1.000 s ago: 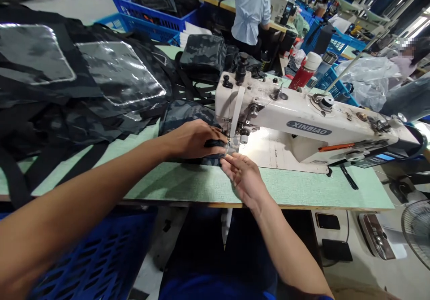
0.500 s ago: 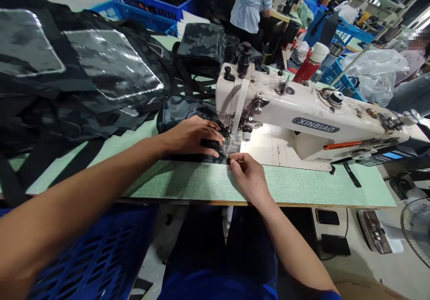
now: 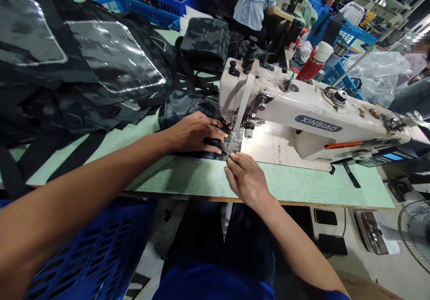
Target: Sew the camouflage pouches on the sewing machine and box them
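Hands: left [image 3: 193,132] atop camo fabric [image 3: 231,148], right [image 3: 245,178] at edge.

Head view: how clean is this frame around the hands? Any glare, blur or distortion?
In the head view, light washes out the machine bed beside the right hand; the clear pockets show glare. The left hand and camouflage fabric look reasonably sharp. Wide-angle distortion bends the table edge, and a pixelated patch sits at far right.
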Motion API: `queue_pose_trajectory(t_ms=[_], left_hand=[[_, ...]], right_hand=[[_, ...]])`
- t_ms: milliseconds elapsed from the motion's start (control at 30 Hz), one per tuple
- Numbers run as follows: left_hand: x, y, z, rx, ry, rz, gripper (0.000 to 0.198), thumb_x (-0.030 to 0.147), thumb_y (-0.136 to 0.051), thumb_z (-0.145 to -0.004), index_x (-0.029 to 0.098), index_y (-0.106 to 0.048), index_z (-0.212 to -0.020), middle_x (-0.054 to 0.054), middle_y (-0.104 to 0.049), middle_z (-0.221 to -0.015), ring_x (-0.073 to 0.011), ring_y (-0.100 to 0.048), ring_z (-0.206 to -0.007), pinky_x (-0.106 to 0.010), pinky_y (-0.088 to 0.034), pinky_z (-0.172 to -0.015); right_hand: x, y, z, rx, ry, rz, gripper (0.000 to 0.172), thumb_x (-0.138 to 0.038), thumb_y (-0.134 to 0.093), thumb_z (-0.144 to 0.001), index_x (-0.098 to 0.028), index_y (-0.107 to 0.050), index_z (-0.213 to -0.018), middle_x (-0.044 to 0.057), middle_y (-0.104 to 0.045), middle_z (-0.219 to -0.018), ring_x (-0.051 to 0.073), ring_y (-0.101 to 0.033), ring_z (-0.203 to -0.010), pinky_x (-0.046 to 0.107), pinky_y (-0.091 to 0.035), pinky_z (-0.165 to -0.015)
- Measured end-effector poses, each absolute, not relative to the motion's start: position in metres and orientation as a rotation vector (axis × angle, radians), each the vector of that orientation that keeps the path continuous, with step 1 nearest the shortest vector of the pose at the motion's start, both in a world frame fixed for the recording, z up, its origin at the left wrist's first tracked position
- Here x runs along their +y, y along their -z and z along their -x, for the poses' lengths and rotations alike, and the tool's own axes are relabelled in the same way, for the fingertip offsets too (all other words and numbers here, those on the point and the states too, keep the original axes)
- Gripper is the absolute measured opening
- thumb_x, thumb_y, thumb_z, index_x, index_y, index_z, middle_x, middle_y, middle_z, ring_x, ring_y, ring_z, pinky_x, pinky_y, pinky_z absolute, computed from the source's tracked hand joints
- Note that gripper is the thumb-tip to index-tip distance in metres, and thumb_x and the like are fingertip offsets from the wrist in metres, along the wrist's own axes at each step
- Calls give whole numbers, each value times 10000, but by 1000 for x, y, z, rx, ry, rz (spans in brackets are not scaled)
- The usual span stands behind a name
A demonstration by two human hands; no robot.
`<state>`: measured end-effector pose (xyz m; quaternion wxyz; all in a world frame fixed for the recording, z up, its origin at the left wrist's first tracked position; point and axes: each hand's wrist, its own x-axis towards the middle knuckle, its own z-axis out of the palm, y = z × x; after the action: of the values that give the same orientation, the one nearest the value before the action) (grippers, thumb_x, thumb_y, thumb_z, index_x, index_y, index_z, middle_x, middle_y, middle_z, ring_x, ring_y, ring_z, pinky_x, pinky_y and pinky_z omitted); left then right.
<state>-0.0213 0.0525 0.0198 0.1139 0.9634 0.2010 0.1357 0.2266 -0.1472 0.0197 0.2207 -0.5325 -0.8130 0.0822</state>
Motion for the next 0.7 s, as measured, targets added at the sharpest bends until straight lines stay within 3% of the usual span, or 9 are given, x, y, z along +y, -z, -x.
queue_pose_trajectory(t_ms=[167, 267, 367, 500, 700], left_hand=[[55, -22, 18, 585, -397, -2808, 331, 517, -873, -1038, 348, -920, -1319, -50, -935, -1397, -384, -777, -1488, -502, -503, -1164], [60, -26, 14, 541, -382, -2795, 267, 515, -875, -1038, 325, -940, -1214, -53, -947, -1331, -373, -811, -1400, -480, -512, -1098], [67, -32, 11, 507, -365, -2791, 262, 510, -838, -1084, 274, -942, -1042, -52, -955, -1218, -325, -829, -1275, -457, -517, -1066], [77, -36, 8, 542, -397, -2815, 322, 505, -749, -1170, 256, -949, -1121, -37, -946, -1178, -265, -798, -1254, -440, -494, -1131], [104, -30, -1, 625, -440, -2819, 324, 589, -869, -1020, 286, -967, -1076, -83, -930, -1083, -333, -824, -1234, -469, -511, -1134]], right_hand=[[-150, -19, -229, -2273, -241, 1460, 412, -267, -506, -1296, -170, -857, -1489, 194, -856, -1507, 328, -774, -1514, 515, -616, -1372], [-143, -21, -228, -2290, -240, 1515, 408, -248, -509, -1290, -202, -854, -1503, 176, -840, -1564, 319, -755, -1552, 527, -585, -1410], [-135, -22, -228, -2304, -217, 1580, 409, -241, -523, -1282, -208, -840, -1538, 172, -815, -1631, 332, -722, -1601, 566, -547, -1443], [-121, -26, -231, -2335, -211, 1620, 418, -225, -511, -1279, -186, -827, -1548, 173, -796, -1665, 331, -730, -1576, 541, -549, -1427], [-102, -38, -232, -2362, -196, 1666, 370, -204, -518, -1276, -178, -831, -1472, 167, -820, -1604, 328, -778, -1445, 483, -585, -1332]])
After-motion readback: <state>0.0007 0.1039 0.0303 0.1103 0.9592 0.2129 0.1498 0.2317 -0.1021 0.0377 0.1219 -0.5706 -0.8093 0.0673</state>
